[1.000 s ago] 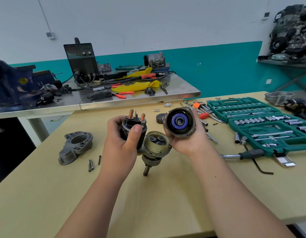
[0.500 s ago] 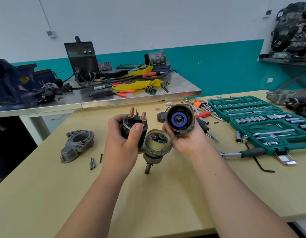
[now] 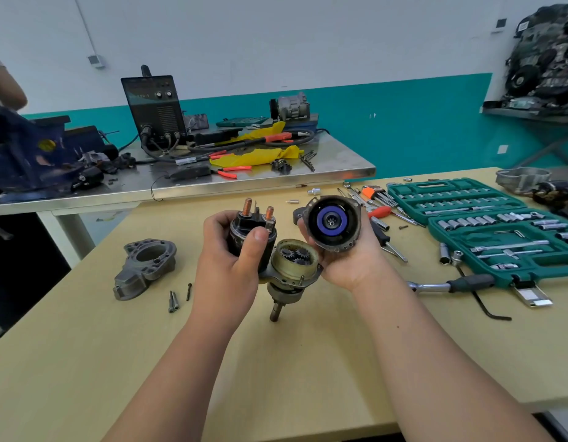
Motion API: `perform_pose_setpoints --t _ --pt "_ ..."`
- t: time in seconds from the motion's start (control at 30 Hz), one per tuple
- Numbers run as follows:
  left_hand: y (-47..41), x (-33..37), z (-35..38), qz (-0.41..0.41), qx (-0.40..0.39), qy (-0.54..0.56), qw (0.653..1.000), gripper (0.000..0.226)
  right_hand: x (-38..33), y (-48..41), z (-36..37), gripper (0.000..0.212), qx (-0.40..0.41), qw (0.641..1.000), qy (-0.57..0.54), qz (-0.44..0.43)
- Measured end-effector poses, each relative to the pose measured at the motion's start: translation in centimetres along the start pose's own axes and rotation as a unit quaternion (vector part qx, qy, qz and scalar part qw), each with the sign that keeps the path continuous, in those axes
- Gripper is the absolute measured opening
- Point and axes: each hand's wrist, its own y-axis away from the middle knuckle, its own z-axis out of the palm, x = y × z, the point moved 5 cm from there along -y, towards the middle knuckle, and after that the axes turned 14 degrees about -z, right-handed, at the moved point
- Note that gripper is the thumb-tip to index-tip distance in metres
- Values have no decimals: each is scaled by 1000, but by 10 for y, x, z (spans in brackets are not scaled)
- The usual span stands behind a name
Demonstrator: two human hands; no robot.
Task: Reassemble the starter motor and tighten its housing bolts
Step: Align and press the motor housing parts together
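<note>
My left hand [image 3: 231, 266] grips the black solenoid [image 3: 251, 229] with two copper studs. Joined to it is the brass gear housing [image 3: 295, 260], its small planetary gears showing, with a shaft [image 3: 276, 309] pointing down at the table. My right hand [image 3: 346, 260] holds the round motor body [image 3: 333, 222], its open end with a blue ring turned toward me, just up and right of the gear housing. A grey nose housing [image 3: 144, 266] lies on the table to the left, with three long bolts [image 3: 177, 298] beside it.
A green socket set [image 3: 499, 231] lies open at the right, with a ratchet [image 3: 451, 283], a hex key and loose tools near it. A steel bench [image 3: 180, 183] behind carries a welder, a blue vise and pliers. Another person's arm shows at the far left.
The motor body in my right hand has stayed close above the gear housing, shifting only slightly. The view has moved a little; both grips are unchanged.
</note>
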Motion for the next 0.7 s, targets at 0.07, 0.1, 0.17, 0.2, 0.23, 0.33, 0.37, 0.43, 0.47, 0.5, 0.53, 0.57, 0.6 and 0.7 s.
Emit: perform_pose_setpoints --t 0.07,0.1,0.17,0.2,0.23,0.33,0.37,0.43,0.47,0.5,0.53,0.57,0.6,0.7 --pt "1 2 1 2 -3 -3 1000 21 -2 -1 -1 61 -2 1000 15 -6" --pt "0 2 1 1 -2 -2 1000 21 -2 -2 0 71 -5 1000 28 -11" --pt "0 1 1 -2 1 1 1000 21 -3 -5 1 84 -7 998 52 -24" --pt "0 1 1 -3 2 -1 1000 21 -4 -5 1 80 4 998 55 -32" --pt "0 0 1 -5 1 -6 1000 21 -6 -4 1 69 20 998 43 -45" --pt "1 1 1 -1 1 -11 1000 20 -12 -4 -2 45 29 998 -5 -64" --pt "1 2 1 -1 3 -11 1000 20 -11 -5 -2 47 25 998 -14 -58" --pt "1 2 0 -4 3 -10 1000 22 -9 -5 -3 56 15 999 -17 -43" --pt "1 2 0 -5 1 -8 1000 25 -7 -4 -1 65 6 999 -9 -39" --pt "2 2 -1 -5 1 -7 1000 28 -6 -3 0 76 -4 999 1 -38" --pt "2 1 -1 -2 3 -7 1000 31 -6 -3 0 84 -12 999 11 -41" --pt "3 1 -1 2 4 -7 1000 32 -6 -2 2 83 -18 998 21 -50" --pt "3 2 -1 4 5 -9 1000 32 -9 -2 3 76 -21 997 29 -67" --pt "4 6 1 14 -10 -9 1000 22 -28 1 8 54 -31 984 89 -153"
